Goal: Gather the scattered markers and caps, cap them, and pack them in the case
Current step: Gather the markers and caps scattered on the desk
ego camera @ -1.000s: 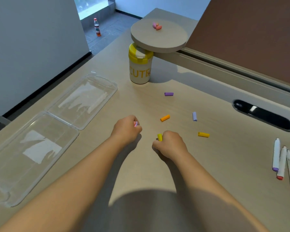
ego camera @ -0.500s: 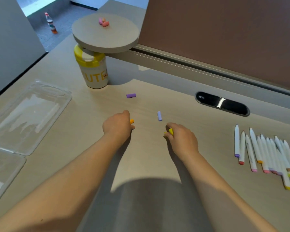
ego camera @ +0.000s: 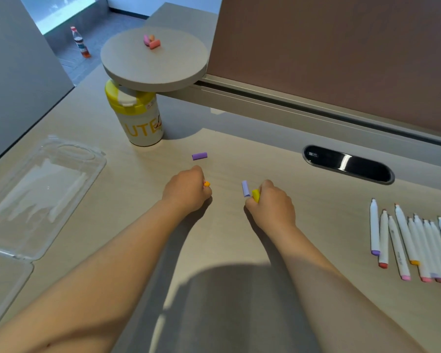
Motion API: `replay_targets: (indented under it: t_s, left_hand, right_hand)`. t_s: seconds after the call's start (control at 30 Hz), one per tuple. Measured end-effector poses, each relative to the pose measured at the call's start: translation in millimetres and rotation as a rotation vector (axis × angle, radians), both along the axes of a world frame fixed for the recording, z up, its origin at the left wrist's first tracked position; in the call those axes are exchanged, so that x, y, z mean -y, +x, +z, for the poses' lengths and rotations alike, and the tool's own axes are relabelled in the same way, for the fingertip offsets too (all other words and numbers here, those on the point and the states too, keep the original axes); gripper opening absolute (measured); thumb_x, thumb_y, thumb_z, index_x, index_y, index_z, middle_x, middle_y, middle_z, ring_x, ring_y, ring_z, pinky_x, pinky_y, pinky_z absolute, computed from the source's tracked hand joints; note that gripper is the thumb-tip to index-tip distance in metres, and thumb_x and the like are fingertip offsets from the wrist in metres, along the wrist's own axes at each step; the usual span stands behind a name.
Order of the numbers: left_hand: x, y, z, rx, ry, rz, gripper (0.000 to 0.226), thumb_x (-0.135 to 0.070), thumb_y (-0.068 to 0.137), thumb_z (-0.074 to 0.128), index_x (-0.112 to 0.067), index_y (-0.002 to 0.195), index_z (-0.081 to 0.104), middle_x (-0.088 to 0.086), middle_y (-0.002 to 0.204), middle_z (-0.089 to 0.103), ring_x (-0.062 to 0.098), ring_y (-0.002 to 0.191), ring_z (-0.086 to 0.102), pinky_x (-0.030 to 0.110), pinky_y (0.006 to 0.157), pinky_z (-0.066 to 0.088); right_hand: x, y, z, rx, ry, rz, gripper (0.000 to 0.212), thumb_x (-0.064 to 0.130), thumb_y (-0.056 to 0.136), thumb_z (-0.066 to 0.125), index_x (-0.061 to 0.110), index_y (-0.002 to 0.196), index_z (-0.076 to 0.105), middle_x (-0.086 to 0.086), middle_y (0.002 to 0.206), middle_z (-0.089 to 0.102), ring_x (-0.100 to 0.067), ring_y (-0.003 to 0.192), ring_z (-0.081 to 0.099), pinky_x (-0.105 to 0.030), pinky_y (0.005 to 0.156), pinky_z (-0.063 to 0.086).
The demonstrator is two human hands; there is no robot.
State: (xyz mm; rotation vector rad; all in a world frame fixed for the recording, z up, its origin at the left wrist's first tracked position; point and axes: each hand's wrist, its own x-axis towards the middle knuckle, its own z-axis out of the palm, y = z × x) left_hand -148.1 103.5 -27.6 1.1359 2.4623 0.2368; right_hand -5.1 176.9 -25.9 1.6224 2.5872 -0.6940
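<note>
Both fists were curled: the left hand (ego camera: 186, 191) gripped an orange cap (ego camera: 207, 184), the right hand (ego camera: 271, 203) a yellow cap (ego camera: 256, 194), perhaps touching the lilac cap (ego camera: 245, 188) beside it. Markers (ego camera: 402, 240) lay farther right.

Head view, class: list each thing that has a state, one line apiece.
Left hand: grips an orange cap.
Right hand: grips a yellow cap.
Clear case: open, nothing packed.
Markers: uncapped at top, on the desk.
Purple cap: loose.
Lilac cap: loose.
</note>
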Motion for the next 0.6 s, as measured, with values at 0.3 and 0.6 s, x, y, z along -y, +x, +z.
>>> replay_targets:
  t_s: [0.3, 0.6]
  left_hand:
    - [-36, -34, 10, -0.248, -0.023, 0.025, 0.025, -0.029, 0.092, 0.055, -0.010, 0.108, 0.051, 0.012, 0.104, 0.062, 0.027, 0.082, 0.051, 0.032, 0.063, 0.038]
    - [-56, -42, -1, -0.305, -0.170, -0.153, 0.024, -0.023, 0.094, 0.049, -0.011, 0.114, 0.054, 0.012, 0.109, 0.061, 0.030, 0.099, 0.058, 0.031, 0.067, 0.039]
  right_hand:
    - [-20, -24, -4, 0.017, -0.160, 0.018, 0.018, 0.027, 0.089, 0.057, 0.010, 0.094, 0.054, -0.012, 0.106, 0.063, -0.033, 0.095, 0.054, -0.030, 0.072, 0.037]
    - [-22, -24, -6, -0.005, -0.218, 0.006, 0.041, 0.022, 0.088, 0.051, 0.012, 0.054, 0.029, -0.005, 0.059, 0.036, -0.029, 0.070, 0.040, -0.028, 0.053, 0.027]
